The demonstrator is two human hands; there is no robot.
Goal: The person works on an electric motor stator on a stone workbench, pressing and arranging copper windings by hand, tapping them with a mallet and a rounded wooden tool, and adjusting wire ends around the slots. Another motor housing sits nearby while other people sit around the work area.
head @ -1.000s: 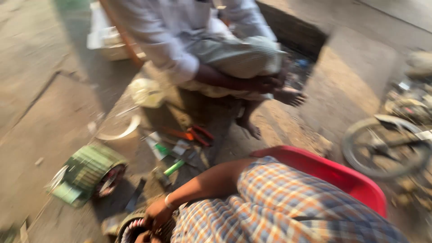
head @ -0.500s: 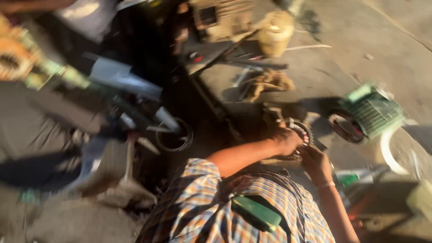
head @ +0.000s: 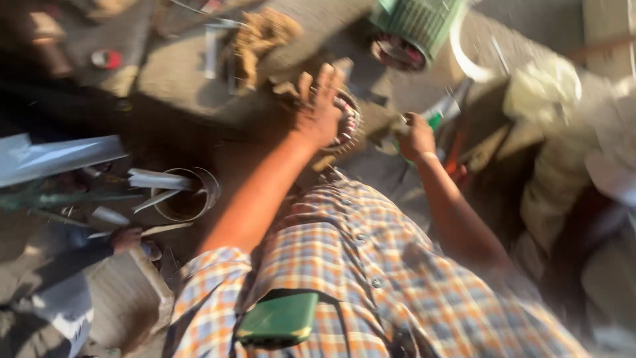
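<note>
- Nearest the camera, below both forearms, is the person's checked shirt (head: pixel 371 278), with a green phone-like slab (head: pixel 278 319) sticking out of its chest pocket.
- The left hand (head: pixel 318 109) is spread open, fingers splayed, palm resting on top of a round motor stator (head: pixel 344 122) with copper-coloured windings; it presses on the part rather than gripping it.
- The right hand (head: pixel 416 136), just right of the stator, is curled into a fist around something small. The blur hides it; it may be the green-handled tool (head: pixel 434 120) that shows beside the knuckles, but I cannot tell for sure.
- The stator sits on the ground between the two hands, partly covered by the left palm, with its windings in place. No wire looks pulled loose, so the work on it seems at an early or middle stage, with most of it left to do.
- Left of the left forearm lie an open metal ring (head: pixel 189 195) and pale metal strips (head: pixel 59 156).
- Beyond the left fingertips is a tan clump of fibre or rag (head: pixel 262 36).
- Farther out, past both hands, lies a green ribbed motor housing (head: pixel 417 23), and to the right of the right hand a pale crumpled bag (head: pixel 543 89).
</note>
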